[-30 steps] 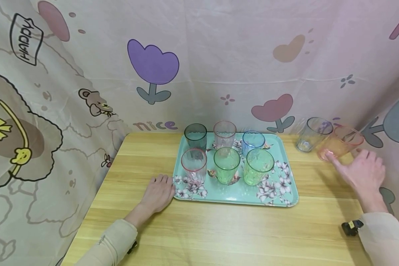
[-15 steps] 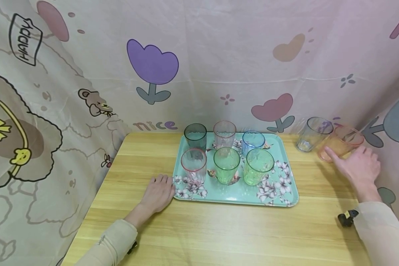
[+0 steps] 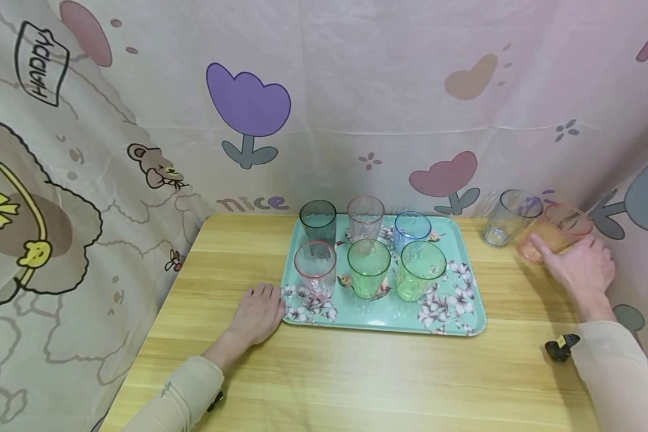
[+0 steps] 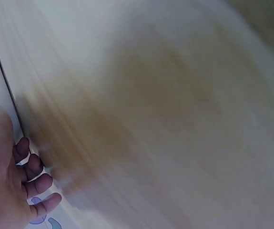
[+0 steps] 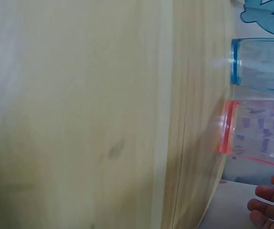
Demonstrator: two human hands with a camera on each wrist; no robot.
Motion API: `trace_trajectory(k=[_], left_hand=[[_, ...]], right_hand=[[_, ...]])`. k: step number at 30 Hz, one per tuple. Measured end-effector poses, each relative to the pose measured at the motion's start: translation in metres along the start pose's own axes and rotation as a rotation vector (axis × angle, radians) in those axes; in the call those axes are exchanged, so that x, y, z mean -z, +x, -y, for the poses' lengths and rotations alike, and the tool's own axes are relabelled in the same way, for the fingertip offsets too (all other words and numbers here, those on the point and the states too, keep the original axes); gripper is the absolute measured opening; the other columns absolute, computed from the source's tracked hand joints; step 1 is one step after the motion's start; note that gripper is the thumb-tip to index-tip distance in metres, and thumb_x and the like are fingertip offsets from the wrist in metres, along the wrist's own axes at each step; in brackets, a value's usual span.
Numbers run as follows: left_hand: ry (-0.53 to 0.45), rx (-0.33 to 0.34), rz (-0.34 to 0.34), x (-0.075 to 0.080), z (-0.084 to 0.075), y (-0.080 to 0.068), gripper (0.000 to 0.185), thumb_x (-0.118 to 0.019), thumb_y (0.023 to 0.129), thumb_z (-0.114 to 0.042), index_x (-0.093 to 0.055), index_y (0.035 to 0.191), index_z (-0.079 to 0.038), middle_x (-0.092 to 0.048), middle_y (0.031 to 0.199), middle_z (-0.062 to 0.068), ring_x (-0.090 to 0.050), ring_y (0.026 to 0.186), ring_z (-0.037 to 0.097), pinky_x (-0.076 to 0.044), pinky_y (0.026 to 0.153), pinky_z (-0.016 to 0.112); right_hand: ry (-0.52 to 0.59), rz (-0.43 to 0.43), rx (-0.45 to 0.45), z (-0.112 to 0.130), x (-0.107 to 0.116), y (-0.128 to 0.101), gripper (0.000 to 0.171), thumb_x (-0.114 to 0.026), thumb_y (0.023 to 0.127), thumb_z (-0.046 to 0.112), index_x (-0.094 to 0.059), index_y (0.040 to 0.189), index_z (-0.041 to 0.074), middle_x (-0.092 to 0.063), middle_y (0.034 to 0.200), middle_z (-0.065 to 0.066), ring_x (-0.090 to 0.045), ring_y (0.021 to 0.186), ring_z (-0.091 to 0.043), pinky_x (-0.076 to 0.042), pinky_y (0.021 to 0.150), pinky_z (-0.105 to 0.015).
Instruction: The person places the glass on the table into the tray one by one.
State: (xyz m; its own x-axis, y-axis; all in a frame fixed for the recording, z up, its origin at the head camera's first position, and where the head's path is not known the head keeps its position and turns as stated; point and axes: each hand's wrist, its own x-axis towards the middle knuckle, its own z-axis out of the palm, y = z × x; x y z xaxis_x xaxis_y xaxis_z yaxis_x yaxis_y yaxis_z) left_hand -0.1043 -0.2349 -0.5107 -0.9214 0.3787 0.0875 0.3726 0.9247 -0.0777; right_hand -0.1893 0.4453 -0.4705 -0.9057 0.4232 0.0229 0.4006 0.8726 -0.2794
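My right hand [image 3: 584, 270] is beside an orange-pink clear tumbler [image 3: 558, 231], at the right rear of the table. Its thumb overlaps the tumbler's near side in the head view. In the right wrist view, loosely bent fingers [image 5: 265, 207] show apart from the red-based tumbler [image 5: 258, 131]. A blue-grey clear tumbler [image 3: 504, 222] stands just left of it. My left hand [image 3: 256, 315] rests palm down on the table, fingertips right at the left rim of a turquoise floral tray [image 3: 383, 321]; its fingers [image 4: 39, 183] are relaxed in the left wrist view.
On the tray stand several upright tumblers: dark grey [image 3: 318, 222], two pink-rimmed ones, a blue one [image 3: 412, 231], and two green ones, including a green tumbler [image 3: 421, 273] at right. A printed cloth [image 3: 356, 120] hangs behind the wooden table [image 3: 383, 384].
My right hand has shifted slightly left and closer to the orange-pink tumbler, its wrist moving up and left. My left hand, the tray and the tumblers stay put.
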Motion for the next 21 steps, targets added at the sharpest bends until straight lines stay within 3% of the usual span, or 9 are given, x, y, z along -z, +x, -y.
trace_trajectory(k=[7, 21], left_hand=[[0.005, -0.002, 0.008, 0.0004, -0.0001, 0.0005, 0.025, -0.047, 0.108, -0.03, -0.056, 0.098, -0.009, -0.065, 0.097, 0.011, -0.061, 0.099, 0.03, -0.048, 0.084, 0.045], [-0.003, -0.004, -0.01, 0.0011, -0.0005, -0.0004, 0.024, -0.048, 0.107, -0.029, -0.055, 0.097, -0.009, -0.064, 0.095, 0.011, -0.06, 0.098, 0.03, -0.048, 0.083, 0.045]], right_hand=[[0.007, -0.011, -0.018, 0.0022, -0.001, 0.0005, 0.132, -0.032, 0.09, 0.09, -0.029, 0.14, -0.032, -0.039, 0.128, -0.054, -0.043, 0.115, -0.068, -0.04, 0.093, -0.072], [-0.027, -0.015, 0.028, 0.0027, 0.0011, -0.0049, 0.128, -0.026, 0.093, 0.088, -0.033, 0.133, -0.033, -0.042, 0.121, -0.053, -0.045, 0.111, -0.068, -0.041, 0.091, -0.07]])
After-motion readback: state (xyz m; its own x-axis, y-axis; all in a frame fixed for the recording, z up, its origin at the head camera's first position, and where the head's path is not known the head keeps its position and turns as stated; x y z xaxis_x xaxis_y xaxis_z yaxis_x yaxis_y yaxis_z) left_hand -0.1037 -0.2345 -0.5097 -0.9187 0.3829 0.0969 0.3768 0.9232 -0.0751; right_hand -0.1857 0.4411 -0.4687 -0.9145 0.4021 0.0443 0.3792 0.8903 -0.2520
